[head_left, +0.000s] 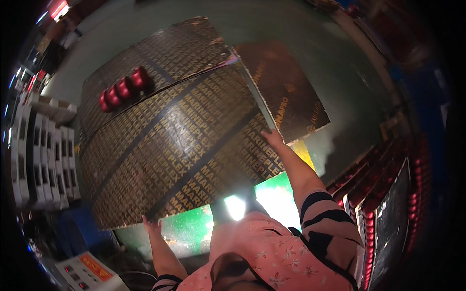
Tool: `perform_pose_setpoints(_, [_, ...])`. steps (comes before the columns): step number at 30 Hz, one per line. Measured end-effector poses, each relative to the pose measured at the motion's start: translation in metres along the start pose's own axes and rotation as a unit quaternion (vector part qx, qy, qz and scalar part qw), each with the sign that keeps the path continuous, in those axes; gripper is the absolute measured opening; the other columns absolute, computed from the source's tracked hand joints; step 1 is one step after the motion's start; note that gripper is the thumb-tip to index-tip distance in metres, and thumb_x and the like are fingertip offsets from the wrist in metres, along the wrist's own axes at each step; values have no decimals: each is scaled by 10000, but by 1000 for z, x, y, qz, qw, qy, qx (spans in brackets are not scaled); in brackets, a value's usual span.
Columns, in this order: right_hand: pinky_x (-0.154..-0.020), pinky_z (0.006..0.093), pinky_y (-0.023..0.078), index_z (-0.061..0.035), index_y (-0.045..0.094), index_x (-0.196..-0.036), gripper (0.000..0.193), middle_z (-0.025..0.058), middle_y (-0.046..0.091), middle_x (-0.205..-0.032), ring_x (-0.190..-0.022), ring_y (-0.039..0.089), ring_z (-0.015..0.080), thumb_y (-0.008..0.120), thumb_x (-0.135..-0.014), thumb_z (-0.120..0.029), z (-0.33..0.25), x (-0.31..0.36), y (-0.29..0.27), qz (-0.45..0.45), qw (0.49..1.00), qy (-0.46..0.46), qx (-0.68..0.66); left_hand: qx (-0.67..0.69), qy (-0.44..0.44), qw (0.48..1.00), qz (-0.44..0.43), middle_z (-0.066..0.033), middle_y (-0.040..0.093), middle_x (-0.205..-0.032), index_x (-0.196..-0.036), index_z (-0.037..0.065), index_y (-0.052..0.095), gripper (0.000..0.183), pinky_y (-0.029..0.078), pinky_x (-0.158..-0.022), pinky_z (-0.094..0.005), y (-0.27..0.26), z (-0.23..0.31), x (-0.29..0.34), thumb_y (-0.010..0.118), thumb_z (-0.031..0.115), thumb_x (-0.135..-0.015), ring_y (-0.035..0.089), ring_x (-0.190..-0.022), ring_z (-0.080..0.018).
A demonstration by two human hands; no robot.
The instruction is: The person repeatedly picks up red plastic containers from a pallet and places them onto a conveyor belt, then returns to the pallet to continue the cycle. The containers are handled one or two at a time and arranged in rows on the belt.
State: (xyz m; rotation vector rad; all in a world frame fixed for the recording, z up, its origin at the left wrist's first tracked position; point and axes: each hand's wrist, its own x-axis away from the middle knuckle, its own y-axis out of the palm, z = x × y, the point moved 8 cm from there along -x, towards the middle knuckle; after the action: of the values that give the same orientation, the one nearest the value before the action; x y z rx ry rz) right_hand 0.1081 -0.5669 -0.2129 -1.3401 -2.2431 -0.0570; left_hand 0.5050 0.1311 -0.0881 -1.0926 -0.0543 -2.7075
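Note:
A large dark plywood sheet with rows of printed lettering lies in front of me. My left hand is at its near edge, left of my body, with fingertips showing at the rim and the rest of the fingers hidden. My right hand grips the sheet's right edge. Behind, a second printed sheet meets the first along a seam. On that far sheet rests a row of shiny red rounded pieces.
A smaller brown board lies beyond the right edge. Stacked white pallets stand at left. A white box with a control panel is at lower left. Racks of red pieces stand at right. Green floor shows below the sheet.

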Motion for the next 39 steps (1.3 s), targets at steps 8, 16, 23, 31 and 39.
perform_pose_setpoints(8, [-752, 331, 498, -2, 722, -968, 459, 100, 704, -923, -824, 657, 195, 701, -841, -443, -51, -14, 9, -54, 991, 100, -70, 125, 143, 980, 65, -92, 522, -1402, -1375, 79, 508, 648, 403, -1047, -458, 8, 71, 59, 595, 517, -904, 511, -1239, -307])
perform_pose_setpoints(16, [-816, 345, 493, 43, 694, -1046, 490, 135, 715, -996, -881, 670, 233, 695, -862, -412, -92, 99, -87, -30, 979, 178, -94, -42, 305, 949, 61, -161, 477, -1418, -1418, -1, 414, 726, 423, -1033, -480, 23, 168, 213, 519, 534, -939, 496, -1252, -336])
perform_pose_setpoints(23, [-853, 341, 486, 31, 695, -1055, 471, 120, 717, -1003, -895, 667, 226, 676, -886, -408, -79, 106, -111, -26, 978, 199, -59, 21, 218, 976, 15, -120, 374, -1516, -1470, 38, 362, 786, 209, -1167, -442, 61, 148, 276, 613, 502, -888, 334, -1377, -309])
perform_pose_setpoints(31, [-897, 339, 463, 33, 681, -1109, 534, 144, 699, -1095, -995, 646, 230, 675, -878, -448, -88, 105, -91, -22, 981, 193, 3, -107, 430, 873, 201, -174, 430, -1466, -1446, 15, 412, 706, 360, -1078, -496, 14, 174, 253, 501, 507, -947, 429, -1326, -331])
perform_pose_setpoints(39, [-1025, 349, 375, 51, 596, -1253, 656, 148, 592, -1309, -1197, 539, 230, 711, -846, -450, 2, 100, -381, 140, 961, 205, -123, 42, 299, 934, -192, -129, 621, -1206, -1269, -23, 561, 603, 467, -913, -396, 316, 105, 355, 636, 448, -900, 598, -1040, -255])
